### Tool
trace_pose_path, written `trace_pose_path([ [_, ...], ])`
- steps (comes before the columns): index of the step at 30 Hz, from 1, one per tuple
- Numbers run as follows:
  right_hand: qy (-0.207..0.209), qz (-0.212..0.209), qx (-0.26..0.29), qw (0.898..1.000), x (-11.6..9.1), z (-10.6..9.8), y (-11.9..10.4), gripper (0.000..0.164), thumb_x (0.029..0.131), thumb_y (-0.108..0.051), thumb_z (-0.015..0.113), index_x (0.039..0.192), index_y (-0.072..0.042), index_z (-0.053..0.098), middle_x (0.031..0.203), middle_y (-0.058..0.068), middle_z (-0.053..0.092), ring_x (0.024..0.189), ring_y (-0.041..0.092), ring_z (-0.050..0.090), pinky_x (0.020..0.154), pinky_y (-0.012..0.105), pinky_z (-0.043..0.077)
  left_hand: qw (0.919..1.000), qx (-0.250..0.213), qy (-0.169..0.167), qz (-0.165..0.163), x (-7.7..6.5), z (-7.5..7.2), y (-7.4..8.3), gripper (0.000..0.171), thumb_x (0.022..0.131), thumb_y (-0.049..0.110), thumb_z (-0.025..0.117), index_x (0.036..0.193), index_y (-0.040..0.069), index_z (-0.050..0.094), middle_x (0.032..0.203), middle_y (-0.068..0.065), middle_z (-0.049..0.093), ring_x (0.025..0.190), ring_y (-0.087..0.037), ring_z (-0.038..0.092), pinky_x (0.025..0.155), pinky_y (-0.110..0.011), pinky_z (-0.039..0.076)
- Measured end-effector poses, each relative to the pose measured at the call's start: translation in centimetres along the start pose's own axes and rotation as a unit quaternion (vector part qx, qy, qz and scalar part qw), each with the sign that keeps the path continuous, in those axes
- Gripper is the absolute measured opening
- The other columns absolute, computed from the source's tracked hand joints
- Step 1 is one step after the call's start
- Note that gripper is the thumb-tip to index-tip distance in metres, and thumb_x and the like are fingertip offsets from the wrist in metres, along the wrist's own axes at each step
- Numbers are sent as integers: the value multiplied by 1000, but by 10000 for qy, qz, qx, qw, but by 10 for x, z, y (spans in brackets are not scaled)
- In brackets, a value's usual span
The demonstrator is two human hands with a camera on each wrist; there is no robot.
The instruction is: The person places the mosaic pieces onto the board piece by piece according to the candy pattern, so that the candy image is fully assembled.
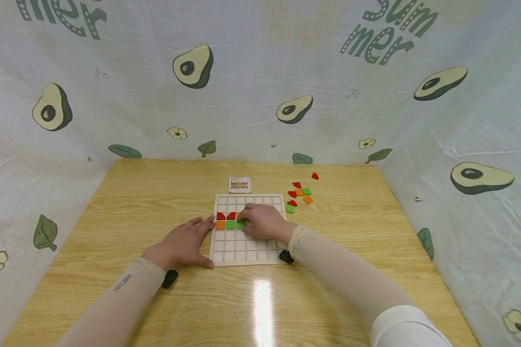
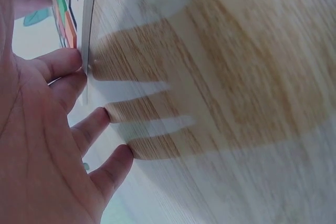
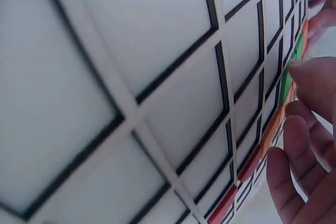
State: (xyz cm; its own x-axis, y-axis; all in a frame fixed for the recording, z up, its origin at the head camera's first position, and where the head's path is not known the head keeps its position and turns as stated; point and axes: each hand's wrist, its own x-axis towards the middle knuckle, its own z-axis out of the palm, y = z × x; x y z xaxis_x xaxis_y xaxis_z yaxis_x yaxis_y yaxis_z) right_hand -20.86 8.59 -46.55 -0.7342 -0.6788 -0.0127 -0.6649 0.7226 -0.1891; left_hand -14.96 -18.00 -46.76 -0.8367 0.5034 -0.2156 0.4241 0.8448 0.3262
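Note:
A square wooden grid board (image 1: 230, 258) lies on the table, with red quarter-round tiles (image 1: 221, 216) above an orange tile (image 1: 220, 225) and a green tile (image 1: 230, 225) near its left side. My left hand (image 1: 184, 243) rests beside the board, fingers spread; fingertips and thumb are at its left edge. Over the board's middle, my right hand (image 1: 262, 221) pinches another green tile (image 1: 240, 224), its thumb tip on it. Further orange and red tiles (image 3: 249, 163) along the same grid show in the right wrist view, beside the bent fingers; from the head they are largely hidden under that hand.
Loose red, orange and green tiles (image 1: 308, 199) lie right of the board's upper corner. Behind the board is a small pattern card (image 1: 240, 185). A printed curtain (image 1: 243, 125) surrounds the wooden table (image 1: 156, 193) at its back and sides.

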Motion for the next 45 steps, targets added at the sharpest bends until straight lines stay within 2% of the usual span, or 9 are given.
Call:
trace_pose_path([
  [5,-33,137,157,9998,-10,-9,12,26,94,-30,69,118,-24,73,112,-8,62,90,8,59,72,28,50,10000,-41,22,9,-1,0,1,112,68,68,80,154,9,39,163,-7,24,145,-40,25,109,-62,29],
  [12,129,553,302,9979,-44,-24,56,26,92,-25,72,117,-18,73,112,-3,64,85,13,60,71,30,52,10000,-31,32,18,-1,1,0,113,68,68,79,154,9,38,163,-7,23,146,-40,24,109,-62,29],
  [17,243,1105,338,9930,-70,-26,89,31,91,-25,74,120,-14,72,120,2,66,104,21,63,85,41,54,10000,17,48,14,0,3,-1,114,67,71,78,154,9,38,164,-6,23,146,-39,24,109,-62,29],
  [21,243,1258,331,9912,-81,-21,106,33,91,-25,74,121,-12,71,125,6,65,116,26,60,94,46,50,10000,5,47,14,1,4,-2,115,66,72,78,154,10,38,163,-6,24,146,-39,24,110,-62,28],
  [25,325,1226,361,9913,-85,-16,113,34,91,-25,74,122,-10,70,128,9,63,117,29,59,95,48,49,10000,2,53,9,0,5,-1,115,66,72,78,154,10,39,164,-6,23,146,-39,24,110,-62,28],
  [34,356,1262,284,9910,-80,-10,115,35,91,-31,73,122,-13,70,128,8,61,111,27,62,92,47,51,10000,11,23,-29,0,3,0,115,66,71,78,154,10,38,164,-6,23,146,-38,23,110,-61,28],
  [45,339,1306,234,9906,-76,-11,113,30,92,-24,70,120,-13,71,124,6,63,108,24,62,90,45,52,10000,9,12,-16,0,3,0,114,67,72,77,155,10,38,164,-5,22,146,-38,23,110,-62,27],
])
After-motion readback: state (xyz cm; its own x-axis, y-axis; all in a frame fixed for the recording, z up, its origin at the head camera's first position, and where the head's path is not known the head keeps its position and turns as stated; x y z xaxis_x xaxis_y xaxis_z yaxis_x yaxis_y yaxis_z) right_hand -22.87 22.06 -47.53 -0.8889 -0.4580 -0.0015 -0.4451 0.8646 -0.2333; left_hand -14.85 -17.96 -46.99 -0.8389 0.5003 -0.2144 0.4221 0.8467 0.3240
